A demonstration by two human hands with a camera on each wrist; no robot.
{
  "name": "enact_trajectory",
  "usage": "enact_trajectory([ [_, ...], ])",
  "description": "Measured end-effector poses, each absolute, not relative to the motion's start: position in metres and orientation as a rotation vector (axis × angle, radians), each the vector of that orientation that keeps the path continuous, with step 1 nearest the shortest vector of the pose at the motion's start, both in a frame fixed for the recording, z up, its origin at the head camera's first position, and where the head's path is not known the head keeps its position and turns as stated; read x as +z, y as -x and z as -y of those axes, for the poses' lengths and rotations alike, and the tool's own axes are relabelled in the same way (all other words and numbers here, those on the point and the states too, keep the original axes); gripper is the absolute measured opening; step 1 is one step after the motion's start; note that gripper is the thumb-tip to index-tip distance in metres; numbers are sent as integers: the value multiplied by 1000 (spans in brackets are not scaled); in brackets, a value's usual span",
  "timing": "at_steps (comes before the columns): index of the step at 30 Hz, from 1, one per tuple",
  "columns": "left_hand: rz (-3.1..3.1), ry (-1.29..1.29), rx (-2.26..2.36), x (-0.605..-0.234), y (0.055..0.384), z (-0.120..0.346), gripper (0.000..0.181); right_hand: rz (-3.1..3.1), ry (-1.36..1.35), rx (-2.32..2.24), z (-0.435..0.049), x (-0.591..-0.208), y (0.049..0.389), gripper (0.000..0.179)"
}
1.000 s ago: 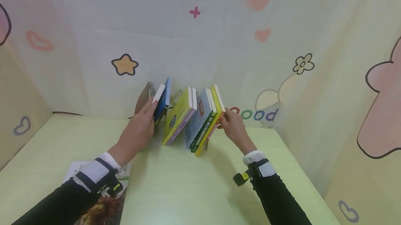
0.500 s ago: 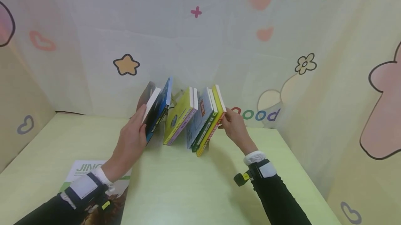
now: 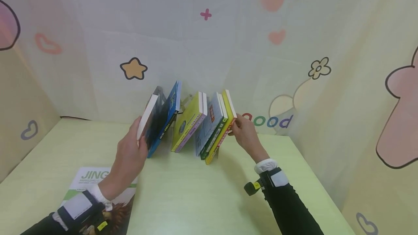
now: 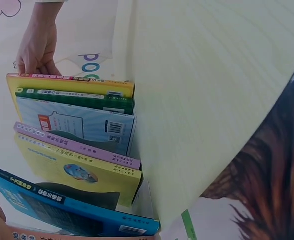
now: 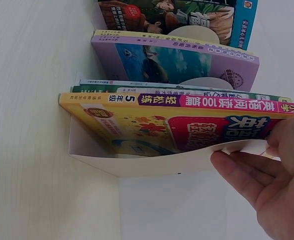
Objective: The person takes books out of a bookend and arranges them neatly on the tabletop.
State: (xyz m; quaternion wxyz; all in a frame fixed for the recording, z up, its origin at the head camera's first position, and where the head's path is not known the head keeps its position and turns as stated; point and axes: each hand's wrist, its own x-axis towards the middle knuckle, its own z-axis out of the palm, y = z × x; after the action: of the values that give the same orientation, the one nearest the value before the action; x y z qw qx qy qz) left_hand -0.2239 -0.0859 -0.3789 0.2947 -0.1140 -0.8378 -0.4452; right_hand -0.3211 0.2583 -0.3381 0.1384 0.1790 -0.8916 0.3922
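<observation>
My left hand grips a book with white page edges at the left end of the row; its pale orange spine shows low in the left wrist view. A blue book leans just right of it. My right hand pinches the white end panel of a book rack, fingers outside the panel and thumb by the top of a yellow book. Between the hands lean a yellow-green book, a purple-spined book, a light blue book and a green-spined book.
A magazine with a lion's mane on it lies at the table's front left, partly under my left forearm. A printed curtain hangs right behind the rack. Grey dividers stand between the groups of books.
My left hand has moved left and nearer with the white-edged book, widening the gap to the blue book. More of the blue book's cover shows. My right hand stays at the rack's end.
</observation>
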Motion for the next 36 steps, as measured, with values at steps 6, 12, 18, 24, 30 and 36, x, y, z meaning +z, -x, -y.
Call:
enact_trajectory([
  [6, 2172, 290, -1173, -381, 219, 89, 57, 2567, -532, 1139, -258, -337, 321, 29],
  [12, 2128, 296, -1147, -377, 214, 96, 54, 2563, -529, 1145, -259, -339, 322, 29],
  [18, 2099, 314, -1120, -377, 207, 109, 54, 2541, -535, 1149, -258, -340, 322, 27],
  [24, 2066, 283, -1100, -376, 198, 116, 54, 2540, -530, 1152, -259, -342, 324, 27],
  [30, 2014, 273, -1188, -370, 186, 122, 53, 2540, -523, 1175, -260, -342, 324, 28],
  [36, 1988, 207, -1195, -363, 172, 130, 54, 2547, -521, 1191, -259, -342, 322, 29],
])
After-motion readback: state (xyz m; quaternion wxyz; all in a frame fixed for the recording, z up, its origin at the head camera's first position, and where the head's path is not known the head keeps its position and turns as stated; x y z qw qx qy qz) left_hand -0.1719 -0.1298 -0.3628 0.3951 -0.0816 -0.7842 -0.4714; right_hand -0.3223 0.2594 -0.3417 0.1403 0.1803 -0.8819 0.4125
